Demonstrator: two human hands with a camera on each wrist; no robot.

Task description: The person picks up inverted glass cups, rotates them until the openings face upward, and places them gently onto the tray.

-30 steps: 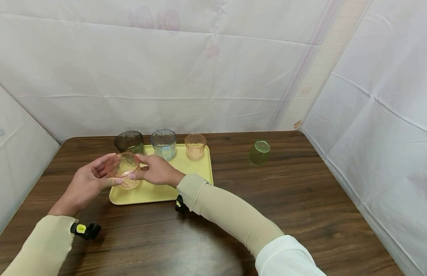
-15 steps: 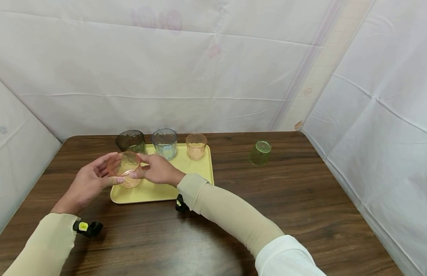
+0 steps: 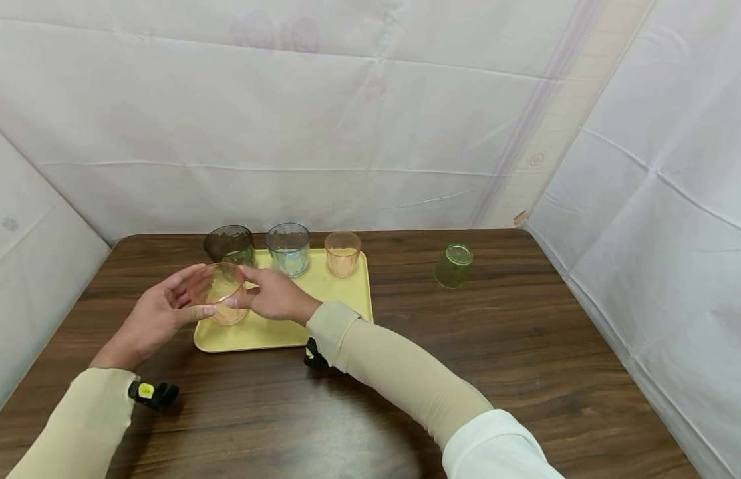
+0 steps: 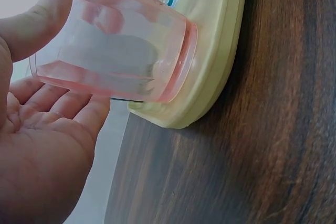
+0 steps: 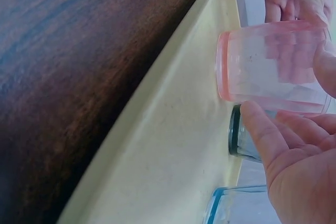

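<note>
The table (image 3: 526, 346) was dark wood with white sheeting hung round it. A yellow tray (image 3: 340, 313) sat on its far left part, with three cups along the tray's far edge: a dark one (image 3: 229, 244) on the left, a blue one (image 3: 288, 249) in the middle and an orange one (image 3: 342, 253) on the right. Off to the right, well apart from the tray, a green cup (image 3: 453, 265) stood upside down on the wood.

Both hands were on a pink cup (image 3: 221, 293) at the tray's near left corner. From the wrist views its base looked to be touching the tray or just above it, I couldn't tell which. The left hand (image 3: 157, 316) cupped it with thumb on the rim side and fingers fairly loose around the wall. The right hand (image 3: 275, 296) pinched the opposite wall with thumb and fingertips.

My guess is the cup's thin clear plastic: light, stiff enough, a bit slick, more likely to tip or slip than break. Gripping the side wall around mid-height, like here, seems the safest hold.

Compared with a second earlier, hardly anything changed. The hands and the pink cup sat a touch farther over the tray corner, grip the same, and the other cups hadn't moved.
</note>
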